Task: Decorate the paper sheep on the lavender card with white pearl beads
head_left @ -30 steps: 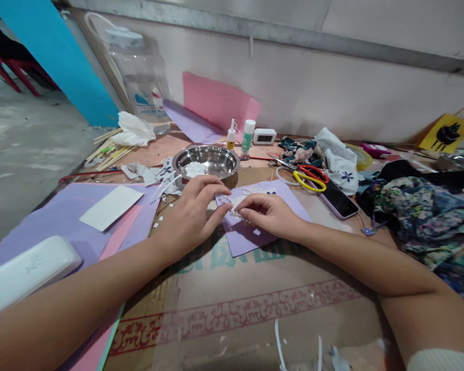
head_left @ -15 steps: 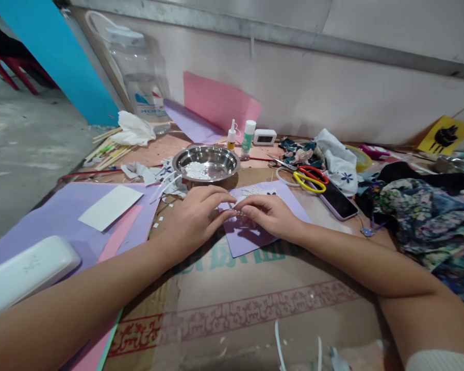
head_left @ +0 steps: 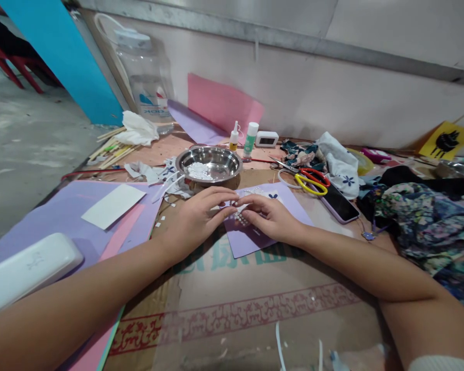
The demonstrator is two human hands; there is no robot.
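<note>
A purple sheet of paper (head_left: 243,246) lies before me, and both hands meet over its upper left part. Small shiny pearl-like beads (head_left: 241,219), apparently strung, hang between my fingertips. My left hand (head_left: 201,219) pinches at their left end with thumb and fingers. From the other side, my right hand (head_left: 272,216) has thumb and forefinger closed around the beads. The exact grip is partly hidden by the fingers. Beyond my right hand, a dark blue flower print (head_left: 273,196) and more beads (head_left: 254,190) rest on the paper.
A steel bowl (head_left: 232,175) with white bits stands behind the hands, near a glue stick (head_left: 250,139) and a small glue bottle (head_left: 234,138). Scissors (head_left: 313,180) lie by a phone (head_left: 338,203). Left are a white card (head_left: 113,206) and a white case (head_left: 34,270); right, floral fabric (head_left: 421,221).
My fingers have shifted on the beads; the right forefinger has lifted and more of the bead cluster shows below the fingertips. The whole view has moved slightly.
</note>
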